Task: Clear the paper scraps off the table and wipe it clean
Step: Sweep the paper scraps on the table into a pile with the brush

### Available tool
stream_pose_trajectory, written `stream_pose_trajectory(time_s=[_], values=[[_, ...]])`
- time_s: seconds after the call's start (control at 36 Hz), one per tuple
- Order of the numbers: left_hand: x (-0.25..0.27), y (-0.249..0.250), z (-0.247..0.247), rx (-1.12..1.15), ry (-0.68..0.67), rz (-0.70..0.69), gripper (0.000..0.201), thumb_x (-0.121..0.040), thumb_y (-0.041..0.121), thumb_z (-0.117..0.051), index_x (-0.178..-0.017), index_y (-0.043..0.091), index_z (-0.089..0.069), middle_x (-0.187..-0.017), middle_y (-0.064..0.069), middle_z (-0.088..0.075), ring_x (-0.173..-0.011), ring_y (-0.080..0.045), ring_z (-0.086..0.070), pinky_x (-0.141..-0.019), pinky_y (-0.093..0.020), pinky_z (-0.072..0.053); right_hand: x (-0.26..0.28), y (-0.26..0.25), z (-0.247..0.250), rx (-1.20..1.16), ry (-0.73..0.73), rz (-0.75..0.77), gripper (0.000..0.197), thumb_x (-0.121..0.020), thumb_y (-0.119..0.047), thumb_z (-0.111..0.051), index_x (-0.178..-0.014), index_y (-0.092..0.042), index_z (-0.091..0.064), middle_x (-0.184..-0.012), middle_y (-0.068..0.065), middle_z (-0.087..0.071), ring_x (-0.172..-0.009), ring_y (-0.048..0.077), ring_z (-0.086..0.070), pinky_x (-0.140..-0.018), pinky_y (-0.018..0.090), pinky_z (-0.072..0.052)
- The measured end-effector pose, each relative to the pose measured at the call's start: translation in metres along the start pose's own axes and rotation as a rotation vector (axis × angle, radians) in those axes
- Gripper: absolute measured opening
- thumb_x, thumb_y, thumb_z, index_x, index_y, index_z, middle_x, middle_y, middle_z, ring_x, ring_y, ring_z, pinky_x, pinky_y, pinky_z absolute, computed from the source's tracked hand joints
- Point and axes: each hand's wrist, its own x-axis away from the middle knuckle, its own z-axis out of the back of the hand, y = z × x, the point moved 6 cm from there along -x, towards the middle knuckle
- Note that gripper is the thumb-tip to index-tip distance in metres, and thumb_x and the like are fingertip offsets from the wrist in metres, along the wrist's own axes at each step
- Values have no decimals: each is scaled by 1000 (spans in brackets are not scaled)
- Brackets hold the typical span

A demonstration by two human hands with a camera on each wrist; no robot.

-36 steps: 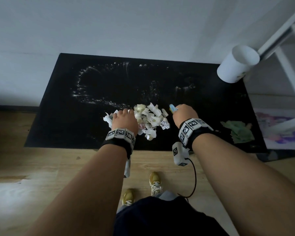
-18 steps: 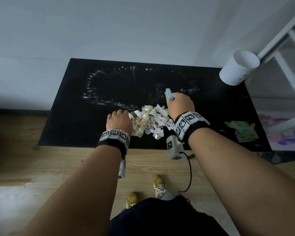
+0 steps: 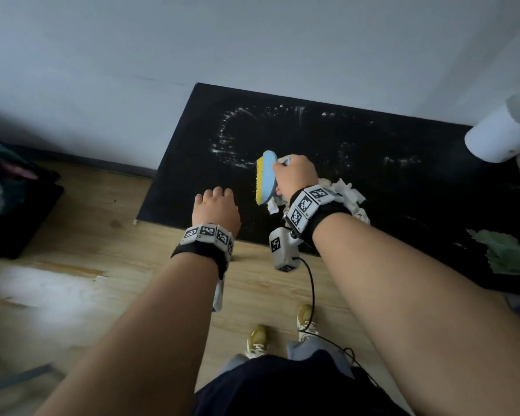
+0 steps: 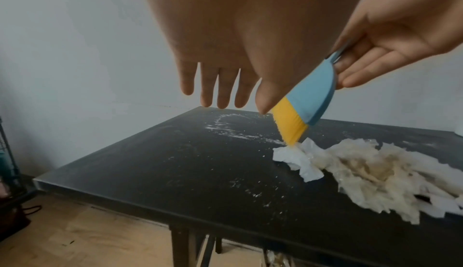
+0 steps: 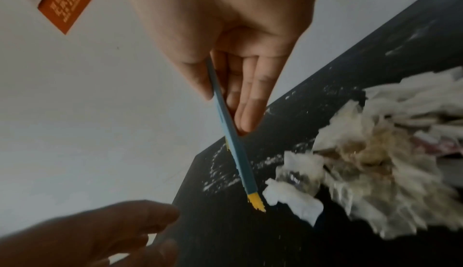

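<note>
My right hand [image 3: 294, 175] grips a blue brush [image 3: 266, 175] with yellow bristles, held on edge at the left end of a heap of white and yellowish paper scraps [image 3: 350, 195] on the black table [image 3: 403, 190]. In the left wrist view the bristles of the brush [image 4: 310, 97] touch the nearest of the scraps [image 4: 363, 170]. My right wrist hides part of the heap in the head view. My left hand [image 3: 216, 208] hovers over the table's front edge, left of the brush, with straight fingers [image 4: 218, 85] holding nothing.
White crumbs [image 3: 231, 139] lie in an arc across the table's far left. A white cup [image 3: 499, 136] stands at the far right and a green cloth [image 3: 505, 253] lies at the front right. Dark bags [image 3: 15, 205] sit on the wooden floor at left.
My right hand has carried the brush from the right of the heap, round its far side, to its left end. My left hand has come off the scraps and moved left.
</note>
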Motion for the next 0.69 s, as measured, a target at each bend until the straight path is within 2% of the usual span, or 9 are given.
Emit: stream_pose_trajectory(time_s=[0.14,0.22,0.36,0.44,0.53,0.64,0.69], values=[[9,-15,-12,-14,-18,-6,38,-99,31,-43,-133,15,-46,-135,-5,-49,-126,-25,-44,-109,-41,-33,3,10,-32,79,-52,-57,30,-92,-29,-46,-85,-9,-67,-81,10,-71,-73,31,-70,-71,43,-60],[11,-19,-17,-5,-37,-8,37,-99,30,-43,-133,15,-46,-134,-6,-49,-126,-25,-44,-109,-41,-34,3,22,-33,156,-48,-78,30,-93,-29,-44,-79,-9,-62,-82,10,-68,-77,31,-69,-67,35,-56],[11,-17,-21,24,-63,-1,41,-100,31,-42,-137,14,-43,-138,-6,-47,-129,-26,-42,-111,-42,-31,3,39,-16,175,-22,-143,33,-95,-27,-42,-100,-5,-65,-92,12,-70,-80,31,-69,-73,39,-59],[9,-10,-19,38,-63,-20,43,-100,31,-42,-139,13,-41,-140,-6,-45,-131,-26,-41,-112,-42,-30,3,43,-6,180,1,-156,31,-96,-27,-42,-92,-5,-64,-86,12,-69,-77,30,-68,-69,37,-58],[7,-1,-13,43,-53,-48,43,-100,31,-41,-139,13,-41,-141,-7,-44,-132,-26,-40,-113,-42,-30,2,42,1,121,31,-140,32,-94,-25,-44,-85,-2,-65,-80,15,-71,-74,31,-70,-72,44,-60],[3,11,-4,32,-26,-82,41,-100,30,-41,-137,13,-42,-139,-7,-46,-130,-26,-41,-112,-42,-31,2,38,12,22,59,-99,32,-90,-26,-48,-93,0,-66,-80,19,-71,-75,35,-71,-72,52,-59],[0,15,1,22,-11,-93,41,-100,31,-41,-137,13,-43,-138,-6,-47,-130,-26,-42,-112,-42,-31,3,33,23,-6,90,-62,33,-90,-29,-48,-92,-2,-67,-79,18,-71,-74,36,-70,-71,52,-58]])
